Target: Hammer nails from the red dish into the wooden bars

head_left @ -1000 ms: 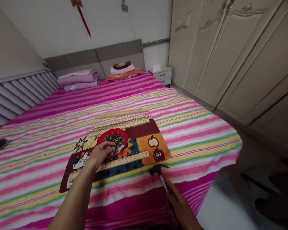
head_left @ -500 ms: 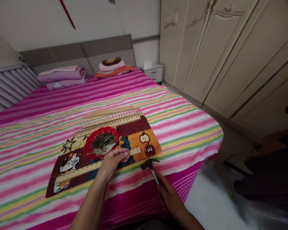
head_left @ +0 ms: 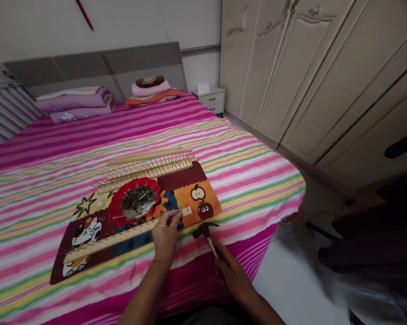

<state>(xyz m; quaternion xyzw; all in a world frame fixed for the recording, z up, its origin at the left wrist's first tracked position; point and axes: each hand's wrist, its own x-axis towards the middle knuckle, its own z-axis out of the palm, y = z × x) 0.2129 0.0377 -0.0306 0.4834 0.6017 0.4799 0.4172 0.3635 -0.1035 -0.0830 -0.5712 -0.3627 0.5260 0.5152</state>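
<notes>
My left hand (head_left: 166,232) is over the right part of a light wooden strip (head_left: 122,237), thumb and forefinger pinched on what looks like a nail, mostly hidden by the fingertips. Nails stand in the strip's left end, and a row of small marks or holes runs along it. Wrapped round the handle of a claw hammer (head_left: 205,229), my right hand (head_left: 233,273) is low at the mat's front right corner. The hammer's dark head is just beside the mat. Behind the strip, a red scalloped bowl (head_left: 114,211) contains many loose nails (head_left: 138,201).
A patterned mat (head_left: 176,174) lies under the work on a striped bedsheet (head_left: 250,180). Wooden strips bristling with nails (head_left: 152,169) lie along its back edge, with bare strips (head_left: 142,156) behind. Folded bedding (head_left: 77,106) sits by the headboard; a wardrobe (head_left: 271,67) stands right.
My left hand has tilted more upright, its fingertips staying near the strip's right end. The whole view has shifted a little. My right hand still holds the hammer low.
</notes>
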